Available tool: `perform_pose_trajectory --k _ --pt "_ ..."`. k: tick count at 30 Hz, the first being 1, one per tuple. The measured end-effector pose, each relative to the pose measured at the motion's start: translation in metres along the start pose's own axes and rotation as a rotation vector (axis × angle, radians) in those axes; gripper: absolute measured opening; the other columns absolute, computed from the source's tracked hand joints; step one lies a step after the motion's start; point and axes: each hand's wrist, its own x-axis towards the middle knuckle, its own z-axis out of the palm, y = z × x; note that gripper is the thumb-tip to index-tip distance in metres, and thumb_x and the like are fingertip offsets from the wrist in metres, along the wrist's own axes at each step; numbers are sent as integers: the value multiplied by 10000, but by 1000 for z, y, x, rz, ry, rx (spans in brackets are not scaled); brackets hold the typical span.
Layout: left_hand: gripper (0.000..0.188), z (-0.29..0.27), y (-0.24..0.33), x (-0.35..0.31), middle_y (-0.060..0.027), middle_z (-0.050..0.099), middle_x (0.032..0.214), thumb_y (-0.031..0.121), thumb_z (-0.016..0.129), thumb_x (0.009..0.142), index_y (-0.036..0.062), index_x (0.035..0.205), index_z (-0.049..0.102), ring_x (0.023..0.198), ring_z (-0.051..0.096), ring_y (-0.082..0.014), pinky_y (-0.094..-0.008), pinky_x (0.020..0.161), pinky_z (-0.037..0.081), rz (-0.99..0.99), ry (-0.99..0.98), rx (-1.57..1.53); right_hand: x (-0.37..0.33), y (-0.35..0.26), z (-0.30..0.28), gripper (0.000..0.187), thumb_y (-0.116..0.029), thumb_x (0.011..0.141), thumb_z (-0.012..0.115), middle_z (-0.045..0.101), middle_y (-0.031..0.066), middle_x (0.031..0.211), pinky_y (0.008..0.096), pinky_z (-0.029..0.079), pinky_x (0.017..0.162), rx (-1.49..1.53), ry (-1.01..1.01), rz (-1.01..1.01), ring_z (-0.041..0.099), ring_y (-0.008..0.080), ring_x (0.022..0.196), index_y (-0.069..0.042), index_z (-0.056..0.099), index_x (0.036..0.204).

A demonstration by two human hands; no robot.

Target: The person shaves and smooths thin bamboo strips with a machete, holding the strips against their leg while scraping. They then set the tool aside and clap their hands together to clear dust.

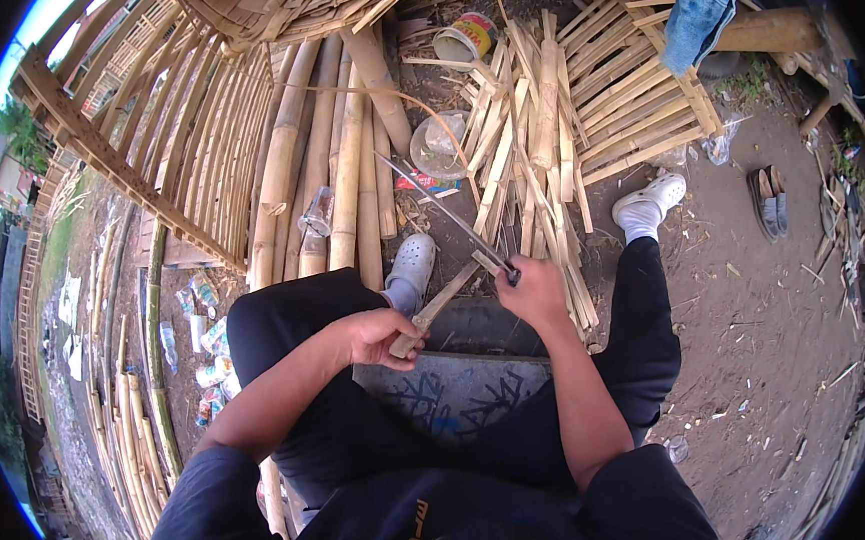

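My left hand (382, 338) is closed round the thick pale end of a flat wooden piece (446, 297), which slants up and to the right between my knees. My right hand (537, 291) is wrapped round the dark near end of a long thin metal tool (438, 203). Its shaft points up and to the left; whether it is a blade or a rod I cannot tell. A short pale bit (486, 260) shows beside my right fingers, close to the far end of the wooden piece. Just beyond lies a heap of split bamboo strips (506, 170).
Bamboo poles (290, 165) lie at the left beside a slatted bamboo frame (198, 146). A slatted panel (631, 96) is at the far right, with a bucket (465, 39) at the back. A plastic cup (317, 214) rests on the poles. Dark shoes (769, 201) stand on the ground.
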Motion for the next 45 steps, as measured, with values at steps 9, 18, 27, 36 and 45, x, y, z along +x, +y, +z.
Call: perform_pose_trajectory --k 9,18,27,36,45 --pt "199 -18 22 -6 55 467 741 262 466 1021 65 1042 482 556 451 -59 -218 465 380 71 -133 -221 14 22 10 476 -440 880 636 658 268 774 458 519 737 112 -168 184 652 437 787 30 702 844" --pt "232 -16 24 -66 66 446 686 270 459 1026 45 1069 498 482 390 -59 -217 448 337 236 -187 -243 16 -11 14 659 -612 910 510 639 281 754 467 517 741 129 -257 151 651 443 802 10 718 845" --pt "284 1 30 -38 19 448 744 327 444 1039 52 1089 496 527 391 -50 -194 426 314 301 57 -254 18 -20 67 586 -575 917 525 665 260 790 465 510 762 223 -305 13 655 431 848 -27 730 934" --pt "576 17 40 -44 58 355 615 638 277 986 99 1004 478 430 284 -31 -186 351 223 274 -49 -231 22 -35 44 483 -456 881 650 611 258 680 467 503 680 272 -287 -68 628 431 701 24 704 877" --pt "573 34 34 -48 -4 415 617 597 272 1011 61 944 461 457 385 -121 -289 399 346 427 176 -42 33 -33 35 470 -462 824 704 597 240 630 464 514 648 41 -270 -261 629 426 660 8 712 796"
